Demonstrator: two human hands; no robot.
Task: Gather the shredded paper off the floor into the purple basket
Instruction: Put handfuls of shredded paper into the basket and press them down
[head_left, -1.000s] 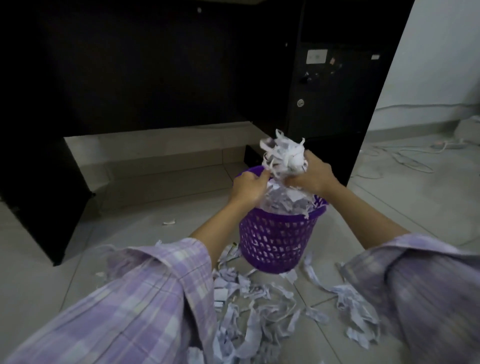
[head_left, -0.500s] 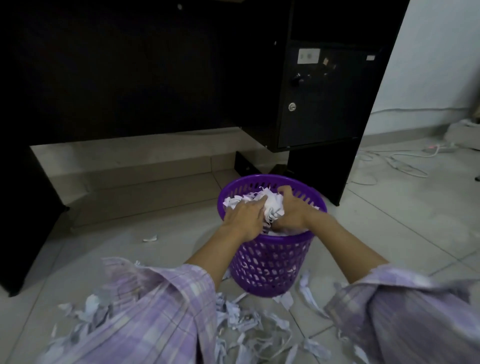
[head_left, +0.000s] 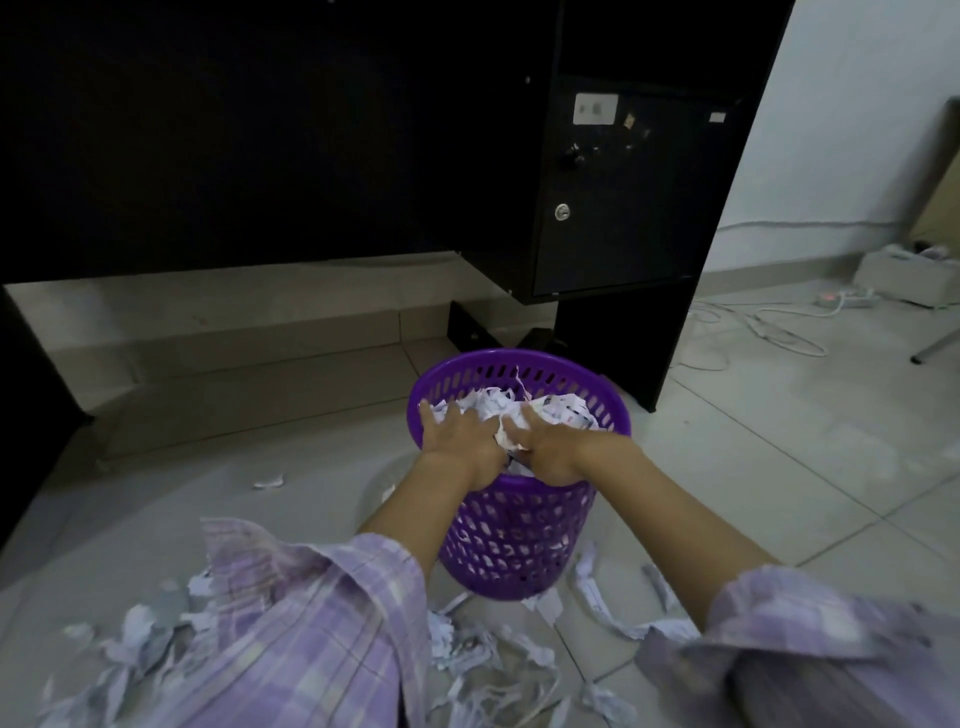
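Both hands, left (head_left: 464, 440) and right (head_left: 551, 448), press flat-fingered, it seems, on white shredded paper (head_left: 540, 408) inside the round purple plastic basket (head_left: 514, 540); more white paper strips (head_left: 483, 670) litter the floor nearer than the fingers.

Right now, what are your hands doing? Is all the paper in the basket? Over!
Both hands, left hand and right hand, pressing shredded paper down inside purple basket. Loose shreds remain on floor. Nothing blocking. Over.

upright purple basket (head_left: 519, 535), apparently full, shredded paper (head_left: 483, 670) around base
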